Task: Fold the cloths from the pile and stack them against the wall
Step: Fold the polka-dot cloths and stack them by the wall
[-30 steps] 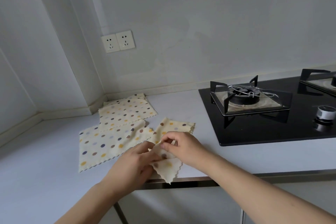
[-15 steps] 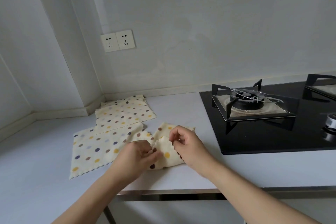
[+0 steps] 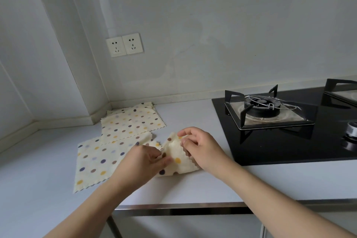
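**Polka-dot cloth takes its fold on a kitchen surface**

A person works a small spotted cloth (image 3: 178, 160) at the near edge of the pale surface (image 3: 193, 185), both hands close together upon it; the left hand (image 3: 143, 162) pinches the cloth's left side with curled fingers, apparently to anchor it; the right hand (image 3: 201, 149) grips the far right edge, fingers curled over the fabric, which rises in a soft hump between the two, seemingly so that one layer can be brought over another. The fold looks part-made, the edges not yet squared. Just to the left lies an open cloth (image 3: 96, 162) spread flat, presumably next in line; beyond it, at the far corner, a stack of cloths (image 3: 133, 121) sits against the wall (image 3: 212, 44), where the task wants the finished pieces, so the cloth in hand would likely join it once flattened. To the right, well apart from the fabric, stands a black gas hob (image 3: 286, 131); twin sockets (image 3: 124, 45) are set in the wall above the stack.
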{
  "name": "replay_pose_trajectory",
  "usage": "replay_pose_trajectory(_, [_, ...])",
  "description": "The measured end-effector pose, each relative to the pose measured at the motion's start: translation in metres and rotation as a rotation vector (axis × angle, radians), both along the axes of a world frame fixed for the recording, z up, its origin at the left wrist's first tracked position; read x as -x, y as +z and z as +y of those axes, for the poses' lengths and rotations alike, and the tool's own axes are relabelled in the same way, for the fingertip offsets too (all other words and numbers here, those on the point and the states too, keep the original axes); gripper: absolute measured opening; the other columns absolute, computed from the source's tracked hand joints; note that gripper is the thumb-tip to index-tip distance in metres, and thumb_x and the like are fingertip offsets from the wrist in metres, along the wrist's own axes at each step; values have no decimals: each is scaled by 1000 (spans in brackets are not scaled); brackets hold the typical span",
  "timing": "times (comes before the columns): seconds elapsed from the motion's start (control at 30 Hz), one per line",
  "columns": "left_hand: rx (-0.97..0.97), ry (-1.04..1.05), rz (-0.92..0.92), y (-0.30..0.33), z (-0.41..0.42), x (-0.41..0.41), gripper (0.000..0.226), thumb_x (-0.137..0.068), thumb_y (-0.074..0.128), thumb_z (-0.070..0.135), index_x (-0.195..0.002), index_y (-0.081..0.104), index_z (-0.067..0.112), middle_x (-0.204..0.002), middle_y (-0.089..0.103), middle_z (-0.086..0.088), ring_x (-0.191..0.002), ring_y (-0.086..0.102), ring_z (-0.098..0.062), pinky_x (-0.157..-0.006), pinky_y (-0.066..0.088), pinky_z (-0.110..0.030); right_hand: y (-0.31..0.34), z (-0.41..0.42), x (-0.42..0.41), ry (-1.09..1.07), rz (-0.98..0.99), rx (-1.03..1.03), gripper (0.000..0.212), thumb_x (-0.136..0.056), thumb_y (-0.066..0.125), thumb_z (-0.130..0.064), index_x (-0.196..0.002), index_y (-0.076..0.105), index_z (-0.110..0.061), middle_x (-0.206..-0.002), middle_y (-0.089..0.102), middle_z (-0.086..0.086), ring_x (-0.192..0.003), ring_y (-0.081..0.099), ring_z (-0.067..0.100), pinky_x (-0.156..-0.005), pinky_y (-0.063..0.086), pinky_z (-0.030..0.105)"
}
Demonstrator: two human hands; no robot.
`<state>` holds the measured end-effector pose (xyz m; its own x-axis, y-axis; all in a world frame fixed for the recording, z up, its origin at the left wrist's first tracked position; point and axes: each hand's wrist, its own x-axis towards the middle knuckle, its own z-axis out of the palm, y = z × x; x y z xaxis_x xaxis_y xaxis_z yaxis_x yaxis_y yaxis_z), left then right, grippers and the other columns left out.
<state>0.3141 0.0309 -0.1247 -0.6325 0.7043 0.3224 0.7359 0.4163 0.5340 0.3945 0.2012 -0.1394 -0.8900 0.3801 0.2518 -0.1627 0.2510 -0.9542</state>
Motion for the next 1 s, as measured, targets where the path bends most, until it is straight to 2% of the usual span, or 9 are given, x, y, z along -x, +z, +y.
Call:
replay_pose_trajectory(0.1, [6,4,30,1,0,1,51,-87,69,34,-49,49,7,-55,65,14,-47,44,-9,-49,33,-21,3,3,-2,-26,-24,-83,20,-95,51,-13,-89,64,-27,-66,66,-9,-60,56,11,-66,55,47])
replay_pose_trajectory(0.17, [7,10,44,3,0,0,52,-88,69,33,-49,49,5,-56,66,13,-45,42,-9,-47,31,-19,7,3,-4,-16,-30,-90,20,-94,53,-12,-84,65,-23,-63,64,-5,-60,56,13,-69,55,53])
replay_pose_trajectory(0.27, [21,15,32,4,1,-2,54,-89,67,34,-45,44,13,-57,67,14,-44,38,-9,-46,30,-21,12,2,-5,-18,-53,-75,19,-94,53,-17,-83,69,-18,-63,62,-3,-62,55,14,-66,52,45])
replay_pose_trajectory(0.4, [16,23,19,5,2,-4,52,-90,66,35,-55,53,0,-57,67,15,-44,35,-11,-44,28,-19,15,4,-8,62,-103,-18,23,-85,61,-37,-88,69,-16,-70,61,-5,-68,53,13,-69,46,33])
replay_pose_trajectory(0.5, [9,19,26,7,3,-8,51,-90,66,34,-53,53,1,-54,64,17,-43,34,-11,-42,25,-17,14,6,-8,91,-140,-78,4,-88,67,-24,-91,68,-22,-79,67,-5,-69,56,8,-69,45,25])
replay_pose_trajectory(0.67, [26,-5,17,10,-3,-2,44,-86,69,42,-55,58,13,-54,57,6,-49,33,-10,-50,29,-26,8,13,-4,-20,-98,-258,12,-91,65,-18,-81,65,-25,-71,58,-10,-60,48,2,-63,39,19])
replay_pose_trajectory(0.77, [90,34,230,9,-13,7,35,-83,70,45,-64,62,16,-60,53,7,-55,45,-14,-53,39,-30,8,21,-7,-119,12,-266,22,-92,60,-13,-79,59,-31,-73,60,-13,-63,49,-1,-63,39,15])
replay_pose_trajectory(0.9, [63,7,485,4,-25,11,28,-86,56,49,-75,71,28,-77,60,20,-57,54,0,-50,46,-20,6,23,-22,-27,56,-348,20,-95,54,-13,-83,55,-29,-74,62,-10,-55,46,2,-56,37,20])
replay_pose_trajectory(1.0, [-24,1,482,-4,-30,2,10,-88,60,35,-90,54,27,-81,62,17,-59,58,-2,-49,43,-14,2,20,-35,40,48,-468,19,-98,51,-18,-84,48,-31,-79,64,3,-55,40,8,-56,34,27])
